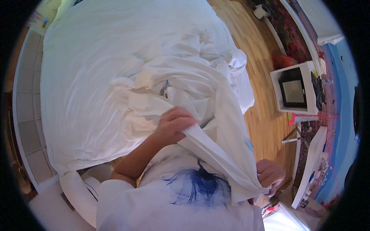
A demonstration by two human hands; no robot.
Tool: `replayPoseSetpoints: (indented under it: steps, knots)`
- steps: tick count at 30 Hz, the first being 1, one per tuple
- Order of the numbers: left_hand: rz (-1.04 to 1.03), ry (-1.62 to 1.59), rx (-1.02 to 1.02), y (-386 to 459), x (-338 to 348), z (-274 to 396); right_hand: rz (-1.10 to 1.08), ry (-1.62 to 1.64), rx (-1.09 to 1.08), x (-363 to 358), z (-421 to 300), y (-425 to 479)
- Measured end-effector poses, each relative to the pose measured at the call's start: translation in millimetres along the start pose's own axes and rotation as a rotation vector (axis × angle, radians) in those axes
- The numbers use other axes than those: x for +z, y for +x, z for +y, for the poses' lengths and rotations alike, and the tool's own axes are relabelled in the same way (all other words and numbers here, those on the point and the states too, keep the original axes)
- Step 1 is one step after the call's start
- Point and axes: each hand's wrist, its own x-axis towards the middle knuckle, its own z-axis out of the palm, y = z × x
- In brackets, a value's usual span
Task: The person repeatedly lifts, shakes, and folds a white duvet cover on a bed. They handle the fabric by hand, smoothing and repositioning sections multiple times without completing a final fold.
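Note:
A loose white cloth, probably a sheet or duvet cover, is gathered in deep folds before me. My left hand grips its near edge in front of my chest. Out to the right, my right hand is closed on a corner of the same cloth. Between both hands the edge hangs in a slanting band, partly over my white shirt with a dark blue print. The rest of the cloth lies crumpled on a bed covered in white bedding. What lies inside the folds is hidden.
Wood flooring runs along the bed's right side. Beyond it stand a white cabinet with a dark-framed door and a white shelf bearing small items. A white bin is at the far right. A padded headboard-like panel borders the left.

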Motion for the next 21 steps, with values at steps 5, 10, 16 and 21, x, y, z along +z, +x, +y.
replayPoseSetpoints:
  steps: [5,10,16,21]
  knots:
    - [0.189,0.405,-0.144,-12,-6,-12,0.042,-0.051,-0.004,2,1,1]
    - [0.065,-0.162,-0.372,7,-26,9,0.128,-0.104,-0.034,0,-4,-15]
    - [-0.178,-0.002,-0.191,44,0,33,0.315,-0.134,-0.106,3,-6,-37]
    - [-0.520,-0.064,-0.259,62,28,12,0.348,-0.127,-0.125,3,-18,-54]
